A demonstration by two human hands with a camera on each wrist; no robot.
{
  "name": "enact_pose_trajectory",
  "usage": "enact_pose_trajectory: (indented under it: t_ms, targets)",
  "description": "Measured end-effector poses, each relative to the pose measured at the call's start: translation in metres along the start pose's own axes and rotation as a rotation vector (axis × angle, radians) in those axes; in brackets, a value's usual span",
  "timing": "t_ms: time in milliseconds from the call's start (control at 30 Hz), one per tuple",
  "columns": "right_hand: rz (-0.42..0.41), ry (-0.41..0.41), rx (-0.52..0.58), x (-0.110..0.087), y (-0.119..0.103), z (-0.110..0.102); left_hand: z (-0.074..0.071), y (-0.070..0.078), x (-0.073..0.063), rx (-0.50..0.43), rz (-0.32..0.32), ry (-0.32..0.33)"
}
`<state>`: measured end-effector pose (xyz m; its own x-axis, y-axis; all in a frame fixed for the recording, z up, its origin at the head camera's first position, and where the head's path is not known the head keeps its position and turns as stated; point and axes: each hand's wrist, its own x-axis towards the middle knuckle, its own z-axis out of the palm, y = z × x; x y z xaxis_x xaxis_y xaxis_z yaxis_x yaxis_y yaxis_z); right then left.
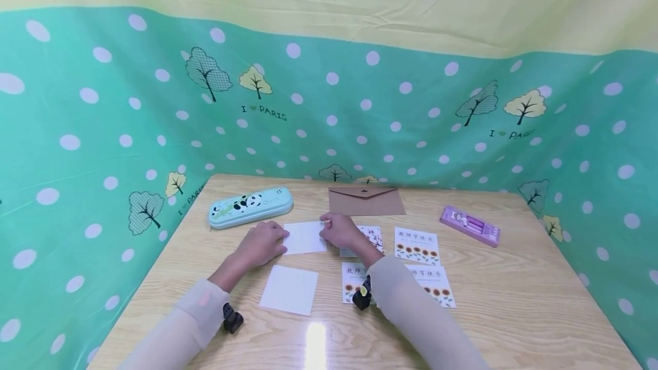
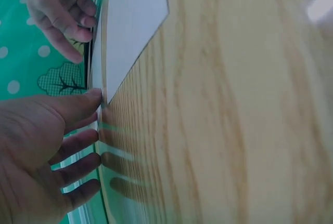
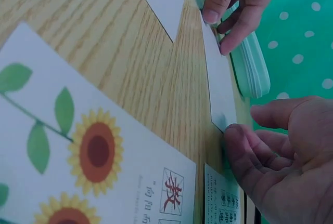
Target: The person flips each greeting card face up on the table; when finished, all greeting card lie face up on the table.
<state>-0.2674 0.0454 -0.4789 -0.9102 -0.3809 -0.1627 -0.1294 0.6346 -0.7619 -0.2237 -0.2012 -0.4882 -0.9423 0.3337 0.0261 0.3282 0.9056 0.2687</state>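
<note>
A blank white card lies on the table between both hands. My left hand is at its left edge; the left wrist view shows the thumb by the card's corner and the other fingers spread apart on the table. At the right edge, my right hand touches a corner with a fingertip, its thumb lifted away in the right wrist view. Nearer me lies another blank white card. A blossom-patterned card is partly hidden under the right hand.
Sunflower cards with printed characters lie to the right, one partly covered by the right sleeve. Along the back are a blue panda pencil case and a brown envelope. A purple box lies at the right.
</note>
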Motion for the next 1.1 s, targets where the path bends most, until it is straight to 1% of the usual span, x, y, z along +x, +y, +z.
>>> enact_pose_trajectory:
  t_ms: [167, 233, 367, 467, 533, 633, 733, 833, 967, 1033, 1100]
  targets:
    - [0.053, -0.019, -0.024, 0.000, -0.002, 0.001, -0.002, -0.001, -0.002, -0.016, 0.005, 0.003]
    - [0.053, -0.026, -0.043, 0.001, -0.002, 0.001, -0.002, -0.001, -0.002, -0.024, 0.003, 0.006]
    - [0.056, -0.031, -0.078, 0.003, 0.000, 0.002, -0.001, -0.002, -0.003, -0.024, 0.021, 0.012]
    - [0.068, -0.018, -0.087, 0.003, 0.002, 0.003, 0.001, -0.002, -0.003, -0.025, 0.029, 0.014]
    - [0.075, -0.006, -0.081, 0.003, 0.003, 0.004, 0.001, -0.002, -0.002, -0.028, 0.022, 0.015]
    - [0.084, 0.016, -0.054, 0.003, 0.003, 0.005, 0.002, -0.001, -0.002, -0.018, 0.015, 0.023]
    - [0.103, 0.035, -0.006, 0.004, 0.003, 0.006, 0.002, -0.001, -0.002, -0.002, 0.012, 0.031]
    - [0.124, 0.050, 0.068, 0.006, 0.003, 0.006, 0.002, -0.001, -0.002, 0.000, 0.008, 0.032]
    - [0.168, 0.068, 0.231, 0.007, -0.001, 0.005, 0.002, 0.000, -0.003, -0.007, 0.006, 0.028]
    - [0.165, 0.068, 0.314, 0.006, -0.004, 0.002, 0.002, -0.001, -0.002, -0.007, 0.005, 0.026]
    - [0.155, 0.063, 0.352, 0.006, -0.008, 0.001, 0.001, -0.001, -0.002, 0.001, 0.006, 0.024]
